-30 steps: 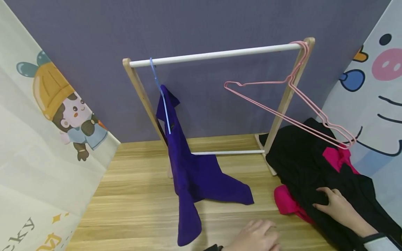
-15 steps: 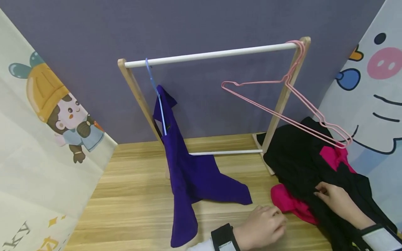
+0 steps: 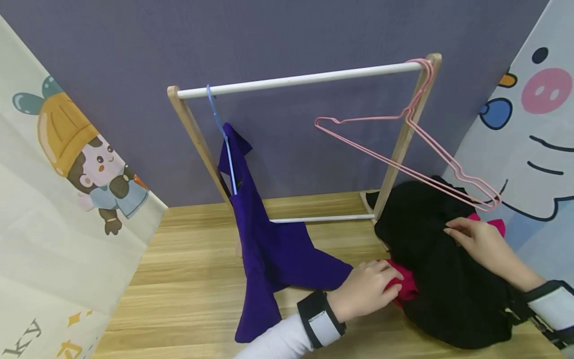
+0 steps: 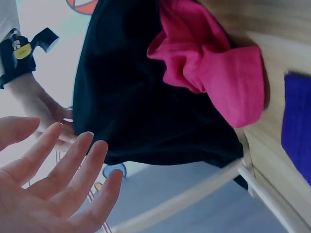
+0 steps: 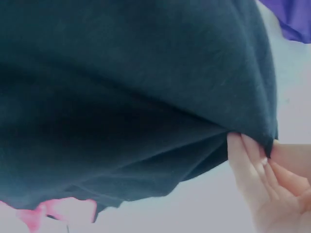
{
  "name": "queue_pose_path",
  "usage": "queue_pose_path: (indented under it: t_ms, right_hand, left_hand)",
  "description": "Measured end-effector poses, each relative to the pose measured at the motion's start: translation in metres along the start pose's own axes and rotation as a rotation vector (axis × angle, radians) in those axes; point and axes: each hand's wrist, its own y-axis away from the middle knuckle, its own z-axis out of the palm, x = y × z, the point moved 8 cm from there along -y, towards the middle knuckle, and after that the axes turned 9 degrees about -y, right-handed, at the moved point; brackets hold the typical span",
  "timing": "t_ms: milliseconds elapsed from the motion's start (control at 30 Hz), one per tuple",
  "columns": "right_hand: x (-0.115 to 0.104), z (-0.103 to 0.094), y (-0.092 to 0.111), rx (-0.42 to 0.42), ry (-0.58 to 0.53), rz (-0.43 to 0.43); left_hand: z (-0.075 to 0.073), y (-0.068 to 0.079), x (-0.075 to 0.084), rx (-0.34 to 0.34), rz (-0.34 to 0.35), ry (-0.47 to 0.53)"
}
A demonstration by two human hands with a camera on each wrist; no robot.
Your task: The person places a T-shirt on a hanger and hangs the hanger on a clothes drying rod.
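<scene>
My right hand (image 3: pixel 486 247) pinches a fold of a black garment (image 3: pixel 448 289) and holds it raised. In the right wrist view its fingertips (image 5: pixel 235 145) grip the gathered cloth. Before the near end of a bright pink garment (image 3: pixel 405 284) is my left hand (image 3: pixel 365 289), which overlaps it in the head view. The left wrist view shows that hand's fingers (image 4: pixel 73 165) loosely spread with nothing between them, apart from the pink cloth (image 4: pixel 209 68). More pink shows behind the right hand; the black cloth hides the rest.
A wooden rack (image 3: pixel 408 124) with a white top rail (image 3: pixel 300 80) stands behind. Pink hangers (image 3: pixel 372 149) hang at its right end. At the left, a purple garment (image 3: pixel 287 254) hangs on a blue hanger (image 3: pixel 216 112), its lower part spread over the table (image 3: pixel 188 279).
My right hand has taken hold of the black garment and lifted it up and away from me, covering more of the pink. My left hand has come up to the pink cloth.
</scene>
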Motion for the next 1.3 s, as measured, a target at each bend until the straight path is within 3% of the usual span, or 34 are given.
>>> queue_pose_path:
  t_ms: [133,300,400,533,733,933,1133,1300]
  right_hand:
    - [-0.007,-0.008,-0.015,0.006,-0.047,0.036]
    - [-0.019,-0.018,-0.030,0.047,-0.118,0.059]
    - [-0.028,-0.027,-0.038,0.090,-0.153,0.070]
    - [-0.036,-0.036,-0.051,0.120,-0.172,0.127]
    - [-0.049,-0.044,-0.068,0.104,-0.195,0.195]
    - [-0.073,-0.049,-0.090,0.117,-0.217,0.147]
    - [-0.102,-0.046,-0.117,0.102,-0.248,0.085]
    - [-0.125,-0.046,-0.137,0.115,-0.302,0.043]
  left_hand:
    - [0.001,-0.001,-0.015,-0.034,-0.041,0.084]
    - [0.010,0.000,-0.032,-0.172,-0.127,0.185]
    - [0.010,-0.001,-0.039,-0.185,-0.161,0.237]
    - [-0.002,-0.003,-0.049,-0.109,-0.196,0.305]
    - [-0.037,-0.009,-0.072,0.008,-0.215,0.428]
    - [-0.082,-0.014,-0.100,0.076,-0.230,0.465]
    - [-0.127,-0.012,-0.115,0.242,-0.159,0.443]
    - [-0.148,-0.004,-0.127,0.357,-0.151,0.435]
